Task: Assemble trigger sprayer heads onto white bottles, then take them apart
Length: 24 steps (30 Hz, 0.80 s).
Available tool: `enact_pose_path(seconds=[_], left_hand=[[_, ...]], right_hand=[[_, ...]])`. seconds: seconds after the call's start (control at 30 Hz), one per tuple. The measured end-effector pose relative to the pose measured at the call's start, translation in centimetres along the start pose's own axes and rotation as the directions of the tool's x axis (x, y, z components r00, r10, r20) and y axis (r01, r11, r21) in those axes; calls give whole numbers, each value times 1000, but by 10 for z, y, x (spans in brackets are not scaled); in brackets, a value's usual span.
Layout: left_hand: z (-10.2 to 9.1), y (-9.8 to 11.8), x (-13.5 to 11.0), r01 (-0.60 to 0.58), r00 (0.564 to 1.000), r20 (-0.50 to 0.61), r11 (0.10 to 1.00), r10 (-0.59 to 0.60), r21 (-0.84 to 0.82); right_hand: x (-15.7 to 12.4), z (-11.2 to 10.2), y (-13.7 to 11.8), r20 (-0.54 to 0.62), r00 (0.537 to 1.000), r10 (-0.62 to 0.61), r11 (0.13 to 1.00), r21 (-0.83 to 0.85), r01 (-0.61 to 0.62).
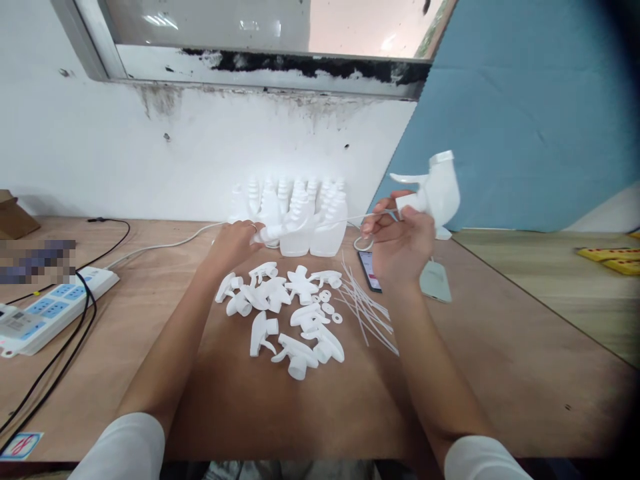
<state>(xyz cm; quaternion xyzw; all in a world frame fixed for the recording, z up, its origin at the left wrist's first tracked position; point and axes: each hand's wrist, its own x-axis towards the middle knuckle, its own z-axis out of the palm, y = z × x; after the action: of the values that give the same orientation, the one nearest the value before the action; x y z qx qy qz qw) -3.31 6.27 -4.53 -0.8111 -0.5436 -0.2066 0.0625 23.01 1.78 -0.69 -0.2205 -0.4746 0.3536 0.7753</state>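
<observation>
My right hand (403, 243) is raised above the table and closed on a white trigger sprayer head (435, 190), whose thin white dip tube (350, 219) runs left toward my left hand. My left hand (235, 241) is closed round the neck of a white plastic bottle (295, 230) lying tilted in front of a cluster of upright white bottles (295, 200). Below both hands lie several loose white sprayer heads (285, 320), small white rings (327, 307) and a bundle of thin white tubes (365, 303).
A wooden table (500, 373) carries a white power strip (55, 303) with black cables (60, 360) at the left, and a phone (370, 270) and a grey flat object (436, 280) near my right hand. A white wall and a blue panel (525, 120) stand behind. Yellow parts (610, 257) lie far right.
</observation>
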Motion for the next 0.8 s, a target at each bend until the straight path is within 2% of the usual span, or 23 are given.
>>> enact_pose_path(seconds=[0.13,0.23,0.33,0.43,0.57,0.7,0.8], left_hand=[[-12,16,-3,-58,998,0,989,59,-139],[-25,32,-9,-155,986,17,957,164,-245],[-36,45,-15,-236,966,32,932,255,-276],[-40,51,-18,-270,957,30,920,290,-283],[-41,54,-20,-221,964,40,878,262,-424],[-38,61,-22,-154,968,54,754,244,-639],[-33,69,-25,-95,970,78,657,229,-748]], right_hand=[[-5,7,13,108,988,113,993,12,-115],[-11,12,23,207,959,196,981,-36,-192],[-17,15,30,238,936,259,965,-98,-242],[-18,14,32,297,910,290,957,-107,-270],[-14,13,27,374,879,296,955,-132,-265],[-11,13,17,400,868,295,955,-159,-251],[-11,13,11,444,837,319,947,-169,-271]])
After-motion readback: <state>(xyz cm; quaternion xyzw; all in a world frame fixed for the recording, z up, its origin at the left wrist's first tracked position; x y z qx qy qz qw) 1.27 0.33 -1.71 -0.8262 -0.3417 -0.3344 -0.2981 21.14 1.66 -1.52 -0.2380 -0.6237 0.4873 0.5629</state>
